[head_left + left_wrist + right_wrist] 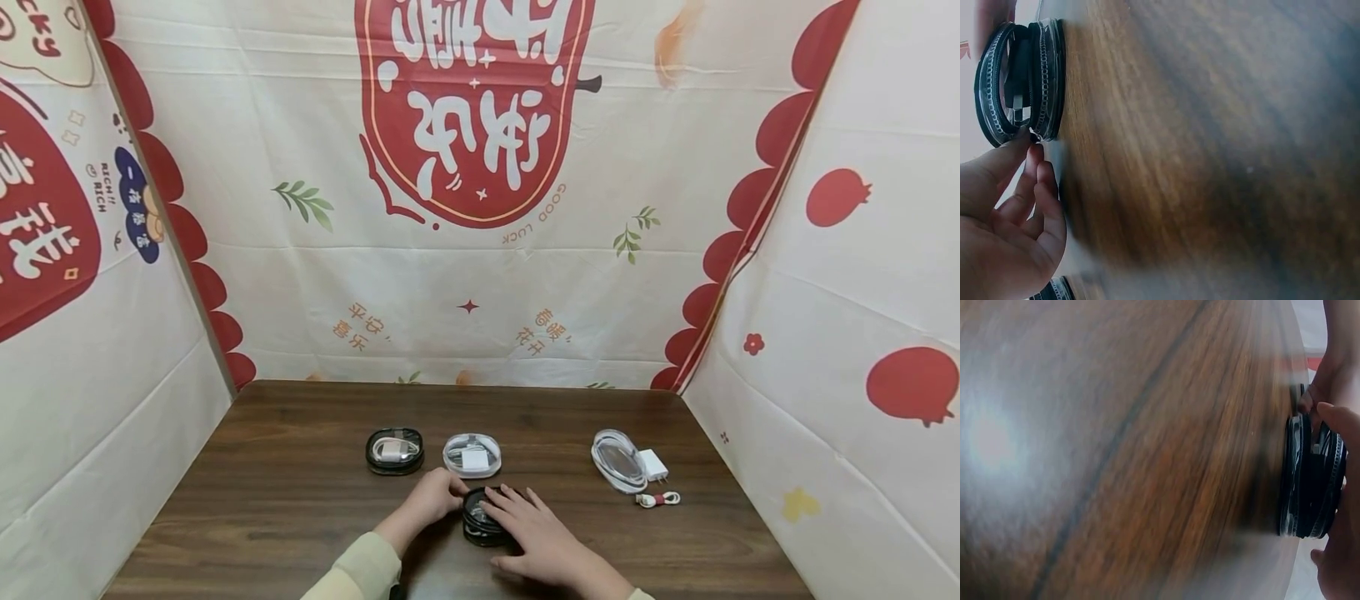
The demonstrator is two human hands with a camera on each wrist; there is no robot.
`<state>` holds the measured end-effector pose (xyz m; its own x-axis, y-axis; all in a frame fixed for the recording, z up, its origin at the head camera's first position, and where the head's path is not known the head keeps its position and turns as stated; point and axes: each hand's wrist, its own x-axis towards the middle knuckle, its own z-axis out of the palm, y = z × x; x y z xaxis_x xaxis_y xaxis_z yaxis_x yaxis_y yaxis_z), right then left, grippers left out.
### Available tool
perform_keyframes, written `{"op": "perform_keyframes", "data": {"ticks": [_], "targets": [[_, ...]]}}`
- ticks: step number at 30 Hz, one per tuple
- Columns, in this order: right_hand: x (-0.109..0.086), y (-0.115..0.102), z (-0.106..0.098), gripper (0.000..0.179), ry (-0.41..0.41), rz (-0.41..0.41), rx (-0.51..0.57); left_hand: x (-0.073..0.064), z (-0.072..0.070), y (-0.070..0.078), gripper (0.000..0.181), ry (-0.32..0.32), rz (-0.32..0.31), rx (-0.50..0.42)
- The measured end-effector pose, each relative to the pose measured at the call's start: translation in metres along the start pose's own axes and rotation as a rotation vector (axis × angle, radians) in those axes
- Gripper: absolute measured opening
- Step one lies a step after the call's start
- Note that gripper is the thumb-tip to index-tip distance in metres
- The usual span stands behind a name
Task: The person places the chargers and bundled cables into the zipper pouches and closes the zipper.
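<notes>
A clear oval zip case with black trim (480,527) sits on the table between both hands. A black cable or plug shows through the gap in its side in the left wrist view. My left hand (433,498) pinches the case's end by the zipper with thumb and index finger; whether it grips the zipper pull cannot be made out. On top of the case rests my right hand (542,540), its fingers spread and mostly straight. In the right wrist view, the case (1293,481) stays against the tabletop beneath that hand.
Behind the hands lie another black-trimmed case (394,451) and a white-trimmed case (472,456), each with white items inside. Off to the right are a coiled white cable (618,462), a white plug adapter (653,465) and a short red-and-white cable (658,499). Printed cloth surrounds the wooden table (300,467).
</notes>
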<state>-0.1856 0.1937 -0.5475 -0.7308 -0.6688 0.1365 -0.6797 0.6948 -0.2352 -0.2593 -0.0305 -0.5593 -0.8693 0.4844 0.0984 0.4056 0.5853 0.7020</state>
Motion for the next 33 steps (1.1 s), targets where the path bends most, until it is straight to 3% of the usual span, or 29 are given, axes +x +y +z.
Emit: {"op": "perform_keyframes", "data": {"ticks": [8,12,26,33], "targets": [[-0.003,0.005,-0.001,0.062,0.011,0.026,0.023,-0.003,0.005,0.008,0.005,0.028,0.001,0.02],[-0.006,0.007,-0.001,0.066,-0.008,0.041,0.042,-0.002,0.009,0.013,0.005,0.029,-0.019,0.042],[-0.023,0.022,-0.001,0.057,0.049,-0.039,0.232,-0.002,0.021,0.025,0.005,0.02,-0.042,0.11],[-0.024,0.026,-0.003,0.055,0.047,-0.049,0.231,-0.002,0.021,0.026,0.009,0.015,0.002,0.157]]}}
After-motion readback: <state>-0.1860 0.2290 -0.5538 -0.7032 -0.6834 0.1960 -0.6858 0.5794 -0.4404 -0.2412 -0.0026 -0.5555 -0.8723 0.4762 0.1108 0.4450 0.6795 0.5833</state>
